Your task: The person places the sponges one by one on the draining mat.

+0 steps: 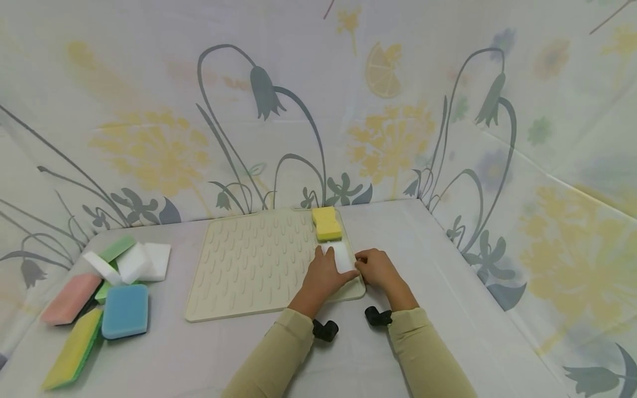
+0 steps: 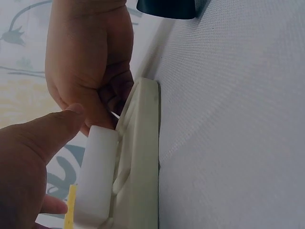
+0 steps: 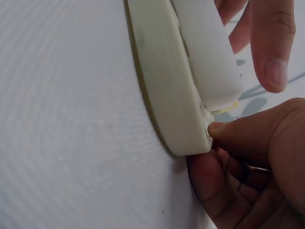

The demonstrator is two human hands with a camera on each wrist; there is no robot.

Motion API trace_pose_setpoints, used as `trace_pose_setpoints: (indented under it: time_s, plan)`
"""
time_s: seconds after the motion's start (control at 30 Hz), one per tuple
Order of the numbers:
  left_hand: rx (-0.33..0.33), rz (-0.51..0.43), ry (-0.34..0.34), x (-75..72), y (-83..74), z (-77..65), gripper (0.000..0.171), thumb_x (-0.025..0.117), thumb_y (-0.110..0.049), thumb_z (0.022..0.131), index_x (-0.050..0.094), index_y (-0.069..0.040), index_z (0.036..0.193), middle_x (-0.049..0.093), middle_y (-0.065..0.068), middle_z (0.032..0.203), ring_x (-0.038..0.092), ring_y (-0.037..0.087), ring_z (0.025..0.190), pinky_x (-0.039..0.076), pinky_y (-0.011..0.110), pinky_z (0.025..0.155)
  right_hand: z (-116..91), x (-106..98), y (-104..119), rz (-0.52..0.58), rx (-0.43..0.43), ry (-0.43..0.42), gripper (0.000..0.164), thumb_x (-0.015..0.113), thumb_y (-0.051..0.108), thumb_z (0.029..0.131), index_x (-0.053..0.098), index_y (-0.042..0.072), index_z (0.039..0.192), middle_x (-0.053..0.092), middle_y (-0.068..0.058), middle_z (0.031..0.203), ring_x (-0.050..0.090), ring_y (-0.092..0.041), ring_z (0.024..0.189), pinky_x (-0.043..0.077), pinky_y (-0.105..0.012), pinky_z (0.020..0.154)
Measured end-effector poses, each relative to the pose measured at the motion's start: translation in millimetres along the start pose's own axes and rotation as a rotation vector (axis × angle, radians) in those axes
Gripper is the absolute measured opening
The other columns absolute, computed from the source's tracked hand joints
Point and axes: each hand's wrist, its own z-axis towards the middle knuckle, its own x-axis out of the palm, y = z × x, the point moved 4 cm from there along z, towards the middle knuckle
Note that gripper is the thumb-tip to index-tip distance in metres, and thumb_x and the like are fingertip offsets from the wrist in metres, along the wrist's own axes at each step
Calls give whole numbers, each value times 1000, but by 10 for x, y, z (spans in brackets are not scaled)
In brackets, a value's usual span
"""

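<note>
A white sponge block [image 1: 341,255] lies flat near the right edge of the cream ribbed mat [image 1: 259,260], just in front of a yellow notched sponge [image 1: 327,223]. Over the white block is my left hand [image 1: 322,276], its thumb and fingers spread; in the left wrist view the thumb [image 2: 52,131] stands clear of the block's top. At the mat's right rim, my right hand [image 1: 380,272] pinches the edge. In the right wrist view its thumb [image 3: 252,138] rests on top of the rim with a curled finger against the outer side. The left palm hides part of the block.
At the left of the white table lie a blue sponge [image 1: 125,311], a pink sponge [image 1: 72,298], a yellow-green scouring sponge [image 1: 74,349] and several white and green blocks in a heap. A flower-printed curtain [image 1: 298,110] hangs behind and to the right.
</note>
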Motion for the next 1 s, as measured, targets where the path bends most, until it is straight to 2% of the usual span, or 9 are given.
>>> trace_pose_setpoints:
  time_s: [0.2,0.33,0.6,1.0]
  plan:
    - [45,-35,-7,-42,69,-55,90,65,-59,84,40,4,144,35,25,149,54,43,121,47,48,99,-8,-4,27,-7,-5,-12,31,58,15,93,68,3,120,69,-6,90,58,-16,74,48,-30,68]
    - [83,-6,-33,-92,114,-100,83,60,-57,88,42,2,143,41,22,145,56,40,119,48,47,98,-10,-11,35,-9,-19,-18,30,57,15,93,69,3,118,69,-5,87,57,-16,73,47,-30,66]
    - [106,17,-106,-224,260,-193,68,57,-51,93,47,-3,141,49,18,140,54,35,123,48,47,98,13,4,1,-31,-38,-27,30,58,14,92,69,2,117,70,-7,90,59,-18,76,50,-34,70]
    - [136,90,-238,-463,501,-307,57,58,-44,94,54,-5,135,57,17,131,58,34,118,50,47,93,-9,-3,21,-23,-46,-19,32,54,13,93,67,-1,118,71,-12,100,62,-21,86,52,-37,77]
